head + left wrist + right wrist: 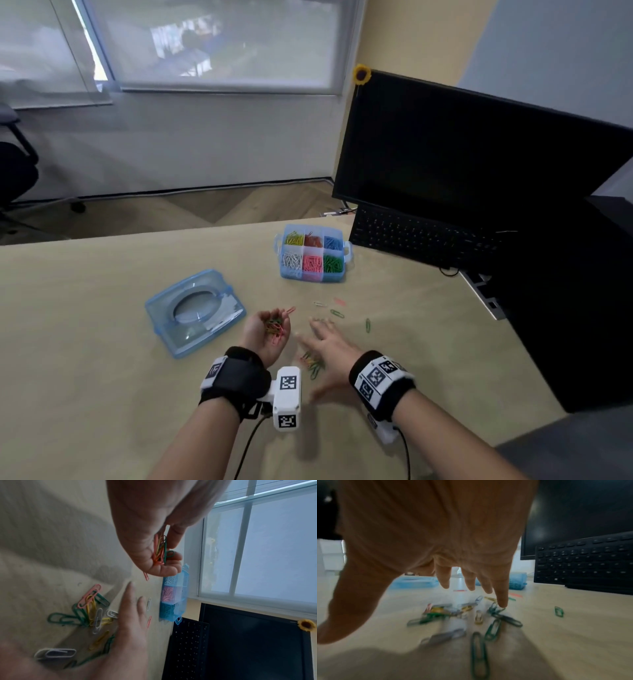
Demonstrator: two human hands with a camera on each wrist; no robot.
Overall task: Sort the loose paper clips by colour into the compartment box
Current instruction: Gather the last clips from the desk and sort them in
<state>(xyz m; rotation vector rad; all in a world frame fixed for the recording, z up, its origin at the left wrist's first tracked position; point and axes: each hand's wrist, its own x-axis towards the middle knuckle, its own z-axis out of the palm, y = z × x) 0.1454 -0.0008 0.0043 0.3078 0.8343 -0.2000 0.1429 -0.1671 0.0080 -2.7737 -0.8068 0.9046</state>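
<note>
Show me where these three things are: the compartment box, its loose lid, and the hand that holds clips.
compartment box (335,278): head view, on its near blue wall.
lid (164,310): head view, on its clear top, left of the oval handle.
left hand (265,329): head view, on the cupped palm beside the clips.

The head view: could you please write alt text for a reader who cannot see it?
On a beige table, a person's cupped left hand holds mixed coloured paper clips while the open right hand reaches over loose clips. Beyond stand a blue six-compartment plastic box of sorted clips, its clear blue lid lying apart, and a black keyboard and monitor.
</note>
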